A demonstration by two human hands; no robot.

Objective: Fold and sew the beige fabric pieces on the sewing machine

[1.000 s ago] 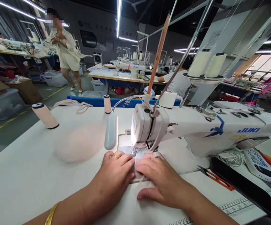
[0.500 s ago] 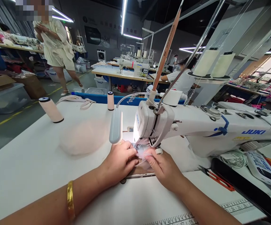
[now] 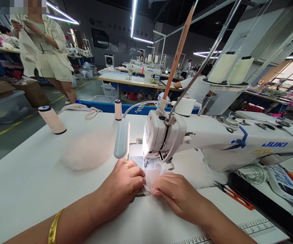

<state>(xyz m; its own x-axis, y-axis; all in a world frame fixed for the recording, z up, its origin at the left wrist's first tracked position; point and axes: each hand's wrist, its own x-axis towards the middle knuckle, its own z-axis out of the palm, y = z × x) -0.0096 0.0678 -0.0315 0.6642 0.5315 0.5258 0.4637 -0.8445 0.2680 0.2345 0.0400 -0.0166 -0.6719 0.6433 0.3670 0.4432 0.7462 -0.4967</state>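
Note:
A white JUKI sewing machine (image 3: 212, 142) stands on the white table (image 3: 29, 189). Under its needle lies a small sheer pale pink fabric piece (image 3: 152, 177). My left hand (image 3: 122, 184), with a ring and a gold bangle on the wrist, pinches the fabric's left edge. My right hand (image 3: 175, 195) grips its right edge, fingers curled. Both hands sit just in front of the presser foot, almost touching each other. The fabric under the hands is mostly hidden.
A pile of pink sheer pieces (image 3: 85, 152) lies left of the machine lamp (image 3: 121, 139). Two thread cones (image 3: 51, 119) (image 3: 118, 109) stand behind. Orange-handled snips (image 3: 238, 198) lie at right. A person in cream clothes (image 3: 42, 51) walks at far left; another sits behind.
My hands have drawn back slightly from the needle, pulling the fabric toward me. The person in cream clothes has walked closer along the aisle at left.

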